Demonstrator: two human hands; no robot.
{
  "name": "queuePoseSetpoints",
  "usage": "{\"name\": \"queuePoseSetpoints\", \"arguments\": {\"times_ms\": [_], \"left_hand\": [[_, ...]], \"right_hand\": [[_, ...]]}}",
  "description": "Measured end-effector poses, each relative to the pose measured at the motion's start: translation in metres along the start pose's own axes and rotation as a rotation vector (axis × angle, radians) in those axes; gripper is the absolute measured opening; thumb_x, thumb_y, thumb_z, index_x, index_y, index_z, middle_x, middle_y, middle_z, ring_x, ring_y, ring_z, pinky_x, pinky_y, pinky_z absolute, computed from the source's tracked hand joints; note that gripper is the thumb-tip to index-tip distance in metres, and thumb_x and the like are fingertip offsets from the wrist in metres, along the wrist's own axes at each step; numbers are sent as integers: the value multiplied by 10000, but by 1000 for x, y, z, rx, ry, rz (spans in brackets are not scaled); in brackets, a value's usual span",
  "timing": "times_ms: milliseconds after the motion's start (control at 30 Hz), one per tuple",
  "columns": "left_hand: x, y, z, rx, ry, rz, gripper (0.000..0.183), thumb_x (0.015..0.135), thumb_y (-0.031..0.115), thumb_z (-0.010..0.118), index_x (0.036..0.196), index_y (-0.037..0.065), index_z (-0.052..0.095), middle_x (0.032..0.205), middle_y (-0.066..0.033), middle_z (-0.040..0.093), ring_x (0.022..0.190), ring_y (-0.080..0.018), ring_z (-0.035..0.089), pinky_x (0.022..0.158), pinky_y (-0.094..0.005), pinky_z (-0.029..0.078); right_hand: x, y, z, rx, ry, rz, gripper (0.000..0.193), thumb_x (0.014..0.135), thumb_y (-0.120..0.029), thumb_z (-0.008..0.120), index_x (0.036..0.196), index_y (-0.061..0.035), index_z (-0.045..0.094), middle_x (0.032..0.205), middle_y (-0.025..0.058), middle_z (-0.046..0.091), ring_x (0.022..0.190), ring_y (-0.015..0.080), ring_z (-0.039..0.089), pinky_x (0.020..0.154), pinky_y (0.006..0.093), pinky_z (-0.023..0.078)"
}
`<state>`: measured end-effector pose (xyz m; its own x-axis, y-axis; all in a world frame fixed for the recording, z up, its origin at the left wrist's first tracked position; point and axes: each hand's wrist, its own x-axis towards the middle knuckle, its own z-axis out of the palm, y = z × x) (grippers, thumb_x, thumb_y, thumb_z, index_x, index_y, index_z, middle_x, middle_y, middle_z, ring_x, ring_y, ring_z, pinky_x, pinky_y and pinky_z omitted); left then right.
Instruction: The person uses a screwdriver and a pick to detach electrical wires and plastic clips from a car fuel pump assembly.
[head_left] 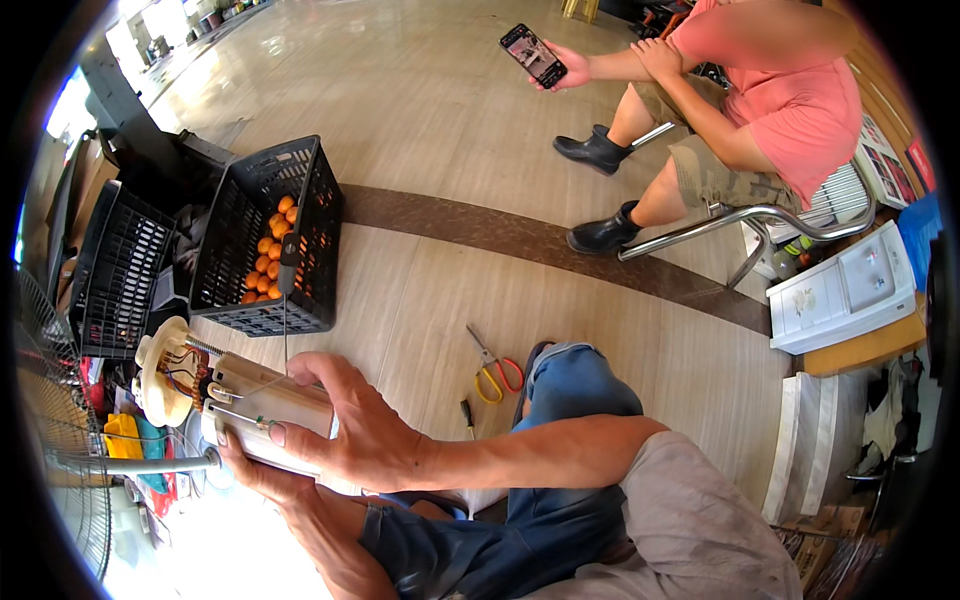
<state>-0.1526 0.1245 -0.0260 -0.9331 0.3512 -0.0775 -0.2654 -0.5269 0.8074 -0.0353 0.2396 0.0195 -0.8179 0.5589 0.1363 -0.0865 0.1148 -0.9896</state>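
I hold a cream-white cylindrical pump assembly with a round flange and coloured wires at its left end. My right hand lies over the top of its body, fingers wrapped around it, and a thin screwdriver with a black handle rises from under this hand. My left hand cups the body from underneath; only its fingers and palm edge show.
A black plastic crate with several oranges leans on the floor ahead, another black crate to its left. Yellow-and-red-handled scissors and a small tool lie by my knee. A seated person holds a phone. A fan grille is at left.
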Motion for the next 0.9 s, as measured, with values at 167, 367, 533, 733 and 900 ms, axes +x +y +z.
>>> {"name": "queuePoseSetpoints", "arguments": {"times_ms": [167,367,533,733,900], "left_hand": [[5,0,-15,10,-82,47,748,940,606,574,1430,44,513,1271,-159,633,1123,-295,655,951,-460,571],[4,2,-19,6,-123,64,729,964,594,550,1425,31,519,1297,-168,628,1151,-305,647,972,-460,568],[5,0,-21,3,-79,90,733,971,592,536,1441,29,512,1320,-168,617,1169,-302,642,980,-456,565],[4,1,-18,-10,-132,99,715,989,583,519,1444,32,510,1322,-160,621,1177,-294,640,1000,-447,560],[2,0,-5,-30,-132,70,767,947,625,609,1454,59,503,1284,-140,648,1124,-265,667,961,-422,572]], "right_hand": [[0,-6,-3,137,-76,96,799,943,-517,739,1421,27,401,1354,256,497,1302,344,503,1110,450,408],[-1,-6,-2,164,-130,164,864,956,-570,700,1472,39,369,1418,284,464,1365,370,470,1133,443,396],[4,-2,-2,251,-238,218,921,953,-587,697,1525,36,332,1460,294,436,1405,384,441,1156,442,382],[6,11,0,334,-315,178,975,950,-629,676,1568,22,296,1509,282,396,1451,369,391,1183,438,356],[5,9,-2,256,-255,131,1011,927,-645,695,1567,24,289,1509,272,373,1455,374,366,1179,449,356]]}}
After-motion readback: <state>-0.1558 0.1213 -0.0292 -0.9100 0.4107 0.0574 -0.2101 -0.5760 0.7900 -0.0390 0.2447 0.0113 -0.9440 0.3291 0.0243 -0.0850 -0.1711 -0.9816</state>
